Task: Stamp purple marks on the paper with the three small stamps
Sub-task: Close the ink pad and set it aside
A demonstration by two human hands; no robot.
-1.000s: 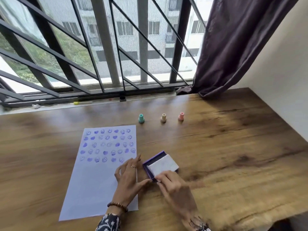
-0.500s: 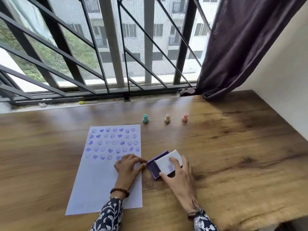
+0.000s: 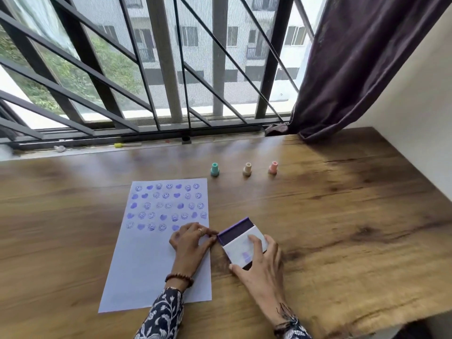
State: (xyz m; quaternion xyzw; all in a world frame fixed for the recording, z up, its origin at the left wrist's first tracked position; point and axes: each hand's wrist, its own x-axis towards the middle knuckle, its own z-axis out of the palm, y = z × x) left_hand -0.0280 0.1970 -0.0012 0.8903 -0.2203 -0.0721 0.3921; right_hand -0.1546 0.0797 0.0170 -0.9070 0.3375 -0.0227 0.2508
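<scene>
A sheet of pale paper [image 3: 151, 260] lies on the wooden table [image 3: 342, 228], its upper half filled with purple smiley and heart marks. Three small stamps stand upright in a row beyond it: teal [image 3: 214, 169], beige [image 3: 247, 169] and pink [image 3: 273, 167]. Right of the paper sits a purple ink pad [image 3: 232, 232] with its white lid [image 3: 241, 250] covering most of it. My right hand [image 3: 259, 263] grips the lid from the near side. My left hand [image 3: 190, 241] rests on the paper's right edge, fingertips touching the pad's left corner.
A barred window [image 3: 171, 69] runs along the table's far edge, with a yellow marker [image 3: 122, 145] on its sill. A dark curtain [image 3: 354, 64] hangs at the back right beside a white wall [image 3: 415, 106]. The table's right and near edges are close.
My right hand has slid the white lid across the ink pad, covering more of the purple. My left hand has shifted from flat on the paper to the pad's corner. The camera has tilted slightly.
</scene>
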